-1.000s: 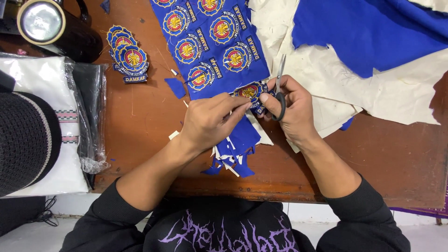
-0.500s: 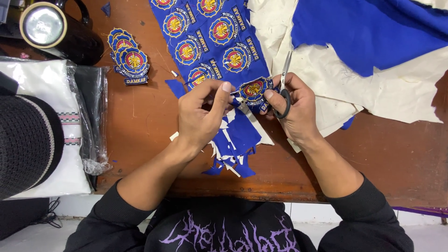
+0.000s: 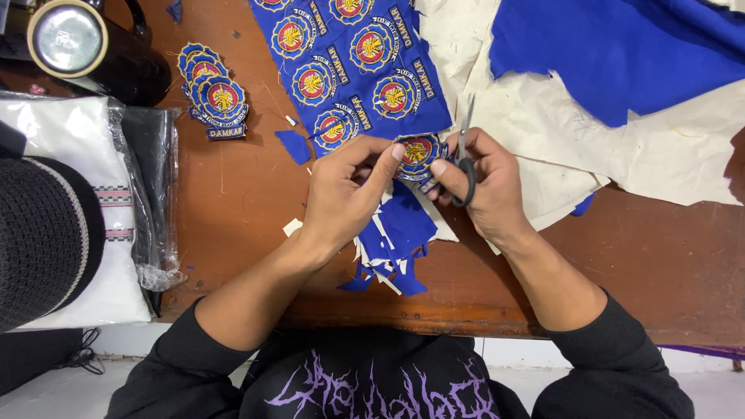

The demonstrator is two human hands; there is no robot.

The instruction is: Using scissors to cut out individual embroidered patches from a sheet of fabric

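The left hand point(image 3: 341, 194) is pinching a round embroidered patch point(image 3: 417, 154) at its edge while the right hand point(image 3: 485, 186), fingers through black-handled scissors point(image 3: 464, 151), is apparently trimming it; a slip risks nicking the stitched border or fingertips, above blue scraps point(image 3: 392, 248).

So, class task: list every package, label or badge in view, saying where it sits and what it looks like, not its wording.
Embroidered patch: pinched between both hands, round, blue with red-yellow centre.
Patch stack: upper left on table, same colours.
Uncut patch sheet: top centre, blue cloth, rows of emblems.
Plastic bag: left edge, clear, holding white cloth.
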